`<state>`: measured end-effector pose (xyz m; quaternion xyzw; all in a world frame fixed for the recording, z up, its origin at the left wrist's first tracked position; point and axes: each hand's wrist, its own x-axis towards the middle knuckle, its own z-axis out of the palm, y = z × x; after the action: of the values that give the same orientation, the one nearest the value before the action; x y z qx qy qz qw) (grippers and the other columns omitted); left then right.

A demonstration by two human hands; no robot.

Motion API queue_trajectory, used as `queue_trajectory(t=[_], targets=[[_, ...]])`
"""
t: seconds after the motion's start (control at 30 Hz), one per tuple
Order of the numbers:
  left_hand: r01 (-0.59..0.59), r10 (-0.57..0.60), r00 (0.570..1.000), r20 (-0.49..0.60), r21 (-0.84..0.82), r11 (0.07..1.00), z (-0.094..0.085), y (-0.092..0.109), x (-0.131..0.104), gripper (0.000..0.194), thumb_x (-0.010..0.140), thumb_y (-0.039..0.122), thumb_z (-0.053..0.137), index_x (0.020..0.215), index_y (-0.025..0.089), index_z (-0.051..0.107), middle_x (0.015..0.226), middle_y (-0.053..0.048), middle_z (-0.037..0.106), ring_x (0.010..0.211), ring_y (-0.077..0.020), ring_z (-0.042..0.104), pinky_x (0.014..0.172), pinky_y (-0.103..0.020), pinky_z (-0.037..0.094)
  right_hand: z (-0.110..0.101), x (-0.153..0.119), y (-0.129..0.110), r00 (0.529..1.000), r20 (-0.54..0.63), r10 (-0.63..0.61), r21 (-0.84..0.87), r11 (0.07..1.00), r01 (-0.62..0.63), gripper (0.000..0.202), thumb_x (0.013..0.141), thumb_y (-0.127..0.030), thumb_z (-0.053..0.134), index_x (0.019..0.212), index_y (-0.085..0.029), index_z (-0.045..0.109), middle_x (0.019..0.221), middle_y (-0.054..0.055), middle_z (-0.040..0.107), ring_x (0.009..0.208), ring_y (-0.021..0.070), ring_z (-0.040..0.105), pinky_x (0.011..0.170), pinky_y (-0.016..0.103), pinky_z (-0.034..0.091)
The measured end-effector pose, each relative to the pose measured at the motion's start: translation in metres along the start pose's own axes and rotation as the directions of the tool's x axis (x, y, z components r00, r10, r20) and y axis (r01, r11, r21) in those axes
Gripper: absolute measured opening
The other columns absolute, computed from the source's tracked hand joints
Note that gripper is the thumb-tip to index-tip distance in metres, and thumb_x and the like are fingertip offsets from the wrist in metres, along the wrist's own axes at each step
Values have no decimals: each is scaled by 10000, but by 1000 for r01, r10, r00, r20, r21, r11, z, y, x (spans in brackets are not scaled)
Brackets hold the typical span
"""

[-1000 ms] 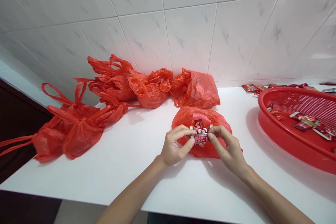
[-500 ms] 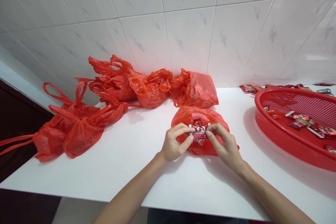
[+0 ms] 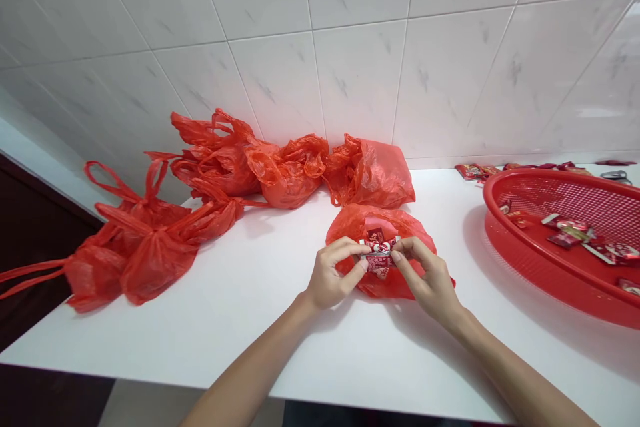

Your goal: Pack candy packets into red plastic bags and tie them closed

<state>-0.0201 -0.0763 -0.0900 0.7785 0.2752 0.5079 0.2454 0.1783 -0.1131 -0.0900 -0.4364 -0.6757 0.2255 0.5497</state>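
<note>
Both hands pinch a small red-and-white wrapped packet point(image 3: 381, 249), one at each end, just above an opened red plastic bag point(image 3: 397, 219). My left hand point(image 3: 336, 273) has its thumb and forefinger closed on the packet's left end. On the right end, my right hand point(image 3: 427, 277) grips it the same way. Beneath and behind the held packet, another dark red packet point(image 3: 375, 235) shows in the bag's mouth. The rest of the bag's contents is hidden by the packet and my fingers.
Knotted red plastic bags point(image 3: 160, 250) stand at the left, and more red bags point(image 3: 287, 170) line the tiled wall. At the right is a big red mesh basket point(image 3: 520, 267) holding several packets. Loose packets point(image 3: 473, 171) and scissors point(image 3: 616, 176) lie behind it.
Almost nothing differs. The view has shifted very slightly, and the held packet seems tilted a little, its printed front showing more. Both hands keep their pinch.
</note>
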Motion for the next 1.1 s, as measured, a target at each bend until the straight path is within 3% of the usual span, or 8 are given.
queue_trajectory(t=[1.1], targets=[[-23, 23, 1000, 4, 20, 1000, 2, -3, 0, 178, 870, 170, 638, 1000, 180, 759, 857, -51, 740, 758, -153, 691, 727, -292, 580, 0, 0, 4, 1000, -3, -9, -8, 1000, 9, 214, 1004, -389, 544, 873, -223, 572, 785, 15, 646, 688, 166, 621, 655, 289, 536]])
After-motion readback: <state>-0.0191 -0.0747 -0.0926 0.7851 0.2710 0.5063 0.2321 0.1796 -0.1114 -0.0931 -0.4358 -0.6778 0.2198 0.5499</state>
